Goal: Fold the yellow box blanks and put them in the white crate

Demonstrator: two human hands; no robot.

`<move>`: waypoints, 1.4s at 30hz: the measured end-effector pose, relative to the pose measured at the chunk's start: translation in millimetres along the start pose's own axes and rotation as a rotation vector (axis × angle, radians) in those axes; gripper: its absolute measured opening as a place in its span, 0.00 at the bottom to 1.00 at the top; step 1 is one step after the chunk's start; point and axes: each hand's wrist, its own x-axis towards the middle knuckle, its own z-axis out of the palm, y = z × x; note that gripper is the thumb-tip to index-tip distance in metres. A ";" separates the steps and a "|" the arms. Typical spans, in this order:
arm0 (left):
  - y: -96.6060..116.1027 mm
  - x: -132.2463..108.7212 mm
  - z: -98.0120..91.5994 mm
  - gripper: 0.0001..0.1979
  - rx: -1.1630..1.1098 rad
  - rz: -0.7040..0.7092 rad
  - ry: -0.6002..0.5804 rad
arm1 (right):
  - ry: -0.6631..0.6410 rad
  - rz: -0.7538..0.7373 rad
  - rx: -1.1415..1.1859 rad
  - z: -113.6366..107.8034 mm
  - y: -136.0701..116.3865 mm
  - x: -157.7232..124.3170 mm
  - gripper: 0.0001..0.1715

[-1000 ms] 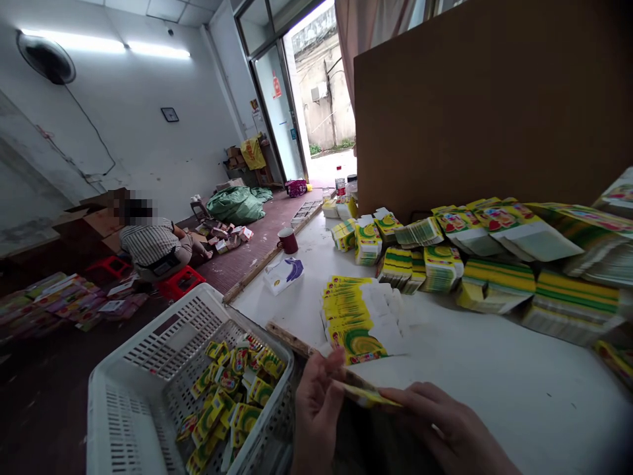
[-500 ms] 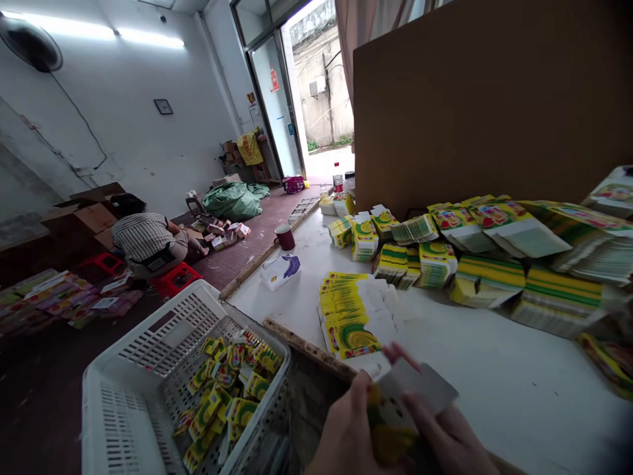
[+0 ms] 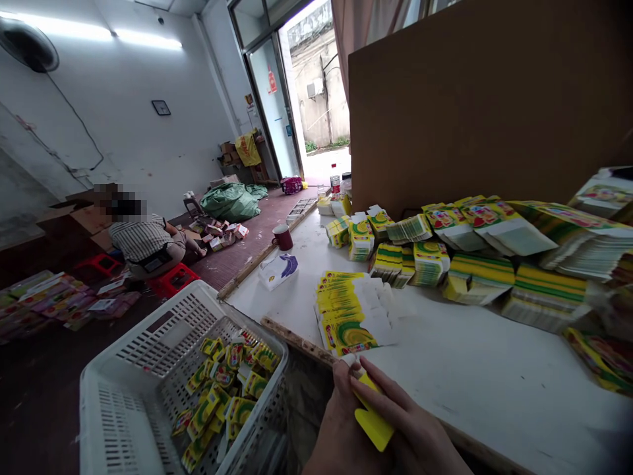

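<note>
Both my hands are at the bottom edge, closed on one small yellow carton [image 3: 370, 417]. My left hand [image 3: 339, 435] grips it from the left, and my right hand [image 3: 418, 429] presses its fingers over it from the right. Just beyond them a fanned stack of flat yellow-green carton blanks [image 3: 349, 310] lies on the white table [image 3: 475, 369]. To my left stands a white slotted plastic basket [image 3: 143, 369] holding several folded yellow-green cartons [image 3: 225, 396].
Piles of flat cartons [image 3: 484, 257] line the table's back against a tall brown cardboard sheet [image 3: 475, 99]. A red mug [image 3: 283, 237] and a tissue pack [image 3: 278, 270] sit at the table's far left. A person [image 3: 143, 241] sits on the floor among coloured packs.
The flat blank held out between my hands a second ago has been worked into a compact yellow piece, now pressed between both hands close to me. The camera drifted slightly right.
</note>
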 end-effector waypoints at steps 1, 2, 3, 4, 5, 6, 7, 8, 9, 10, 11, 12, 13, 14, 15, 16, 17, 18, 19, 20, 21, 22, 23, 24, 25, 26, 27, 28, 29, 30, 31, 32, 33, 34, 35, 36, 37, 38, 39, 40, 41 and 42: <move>-0.4 0.6 -1.4 0.37 0.048 -0.022 0.016 | 0.047 -0.002 -0.031 -0.4 3.1 0.5 0.26; 0.1 1.6 -4.2 0.37 0.112 -0.044 0.005 | 0.090 0.002 -0.057 -0.9 6.8 0.8 0.27; 1.4 2.9 -7.9 0.35 0.172 -0.067 -0.021 | 0.110 0.004 -0.081 -1.8 10.7 0.9 0.27; 3.1 4.3 -12.2 0.32 0.204 -0.087 -0.042 | 0.098 0.006 -0.103 -3.2 14.1 0.9 0.28; 4.8 5.8 -16.5 0.29 0.223 -0.096 -0.062 | 0.061 0.014 -0.123 -5.2 16.6 1.0 0.28; 6.3 6.9 -20.5 0.27 0.236 -0.095 -0.077 | 0.004 0.027 -0.142 -8.2 17.8 1.5 0.28; 7.4 7.8 -23.8 0.26 0.243 -0.090 -0.091 | -0.056 0.052 -0.157 -12.3 17.5 2.3 0.26; 8.0 8.3 -26.3 0.26 0.244 -0.087 -0.107 | -0.112 0.088 -0.168 -17.4 15.5 3.6 0.24; 8.2 8.5 -28.0 0.26 0.242 -0.090 -0.128 | -0.163 0.126 -0.171 -23.2 12.2 5.4 0.21; 8.4 8.4 -29.0 0.26 0.235 -0.097 -0.153 | -0.208 0.159 -0.165 -29.2 7.8 7.4 0.19; 8.5 8.2 -29.5 0.26 0.222 -0.104 -0.180 | -0.247 0.178 -0.151 -34.6 2.8 9.6 0.17; 8.9 7.9 -29.5 0.26 0.209 -0.105 -0.200 | -0.276 0.187 -0.131 -38.5 -2.2 11.7 0.15; 9.4 7.7 -29.4 0.26 0.199 -0.101 -0.209 | -0.283 0.190 -0.107 -40.2 -6.6 13.5 0.14; 10.2 7.6 -29.2 0.26 0.194 -0.095 -0.203 | -0.269 0.192 -0.085 -39.4 -10.0 14.9 0.14; 11.1 7.5 -28.9 0.25 0.193 -0.089 -0.186 | -0.225 0.191 -0.061 -36.1 -12.0 15.8 0.16; 12.0 7.4 -28.6 0.25 0.193 -0.086 -0.163 | -0.162 0.190 -0.033 -30.9 -12.4 16.2 0.20; 12.7 7.6 -28.5 0.24 0.183 -0.090 -0.145 | -0.095 0.185 0.006 -24.9 -11.5 16.5 0.25; 13.2 7.9 -28.5 0.23 0.146 -0.099 -0.133 | -0.034 0.175 0.061 -18.9 -9.1 16.9 0.32; 13.2 8.6 -28.9 0.24 0.071 -0.113 -0.105 | 0.014 0.162 0.128 -14.0 -5.6 18.1 0.36; 12.7 9.7 -29.7 0.24 -0.042 -0.126 -0.036 | 0.048 0.156 0.184 -10.7 -1.1 20.5 0.39; 11.7 11.3 -31.2 0.24 -0.193 -0.129 0.084 | 0.080 0.166 0.187 -9.3 4.1 24.2 0.38; 10.2 13.4 -33.4 0.24 -0.372 -0.115 0.254 | 0.112 0.191 0.135 -9.5 10.0 29.4 0.33; 8.5 16.0 -36.2 0.23 -0.565 -0.090 0.451 | 0.150 0.223 0.043 -10.7 16.4 35.8 0.27; 6.7 18.9 -39.4 0.21 -0.749 -0.071 0.639 | 0.193 0.263 -0.082 -12.3 23.0 43.0 0.21; 5.2 21.8 -42.5 0.20 -0.904 -0.077 0.779 | 0.229 0.295 -0.186 -13.6 29.4 50.4 0.15; 4.0 24.6 -45.1 0.21 -1.020 -0.117 0.848 | 0.259 0.321 -0.261 -14.1 35.6 57.5 0.12; 3.3 26.9 -46.6 0.23 -1.094 -0.183 0.858 | 0.285 0.342 -0.310 -13.6 41.0 63.8 0.11; 3.0 28.5 -46.9 0.23 -1.122 -0.262 0.833 | 0.303 0.358 -0.335 -12.2 45.6 68.9 0.11; 2.7 29.5 -45.8 0.22 -1.120 -0.331 0.793 | 0.320 0.373 -0.364 -10.0 49.2 72.5 0.12; 2.2 29.7 -43.3 0.21 -1.102 -0.373 0.756 | 0.332 0.382 -0.387 -7.7 51.7 74.7 0.12; 1.4 29.3 -39.7 0.19 -1.084 -0.390 0.730 | 0.340 0.384 -0.399 -5.7 53.3 75.4 0.13; -0.1 28.4 -35.4 0.18 -1.069 -0.397 0.713 | 0.343 0.380 -0.402 -4.4 54.1 75.0 0.12; -2.2 27.2 -30.7 0.17 -1.052 -0.405 0.704 | 0.342 0.373 -0.395 -4.1 54.1 73.8 0.11; -4.8 25.9 -26.1 0.17 -1.033 -0.412 0.700 | 0.340 0.368 -0.380 -4.8 53.6 72.1 0.09; -7.8 24.6 -21.6 0.17 -1.013 -0.416 0.700 | 0.342 0.367 -0.359 -6.6 52.4 70.2 0.07; -10.9 23.4 -17.6 0.17 -0.994 -0.418 0.703 | 0.350 0.370 -0.333 -8.9 50.4 68.3 0.06; -13.7 22.3 -14.0 0.18 -0.979 -0.417 0.703 | 0.366 0.375 -0.305 -11.5 47.4 66.5 0.06; -16.2 21.3 -10.9 0.19 -0.972 -0.405 0.695 | 0.387 0.377 -0.280 -13.7 43.3 64.6 0.07; -18.0 20.2 -8.2 0.21 -0.975 -0.379 0.685 | 0.398 0.375 -0.249 -15.1 37.7 62.5 0.08; -19.0 18.9 -5.8 0.23 -0.991 -0.342 0.667 | 0.380 0.367 -0.201 -15.3 30.8 60.1 0.08; -19.2 17.2 -3.9 0.26 -1.019 -0.303 0.643 | 0.332 0.352 -0.137 -14.0 22.7 57.1 0.08; -18.6 15.3 -2.4 0.28 -1.053 -0.266 0.613 | 0.249 0.338 -0.048 -11.0 13.5 53.6 0.08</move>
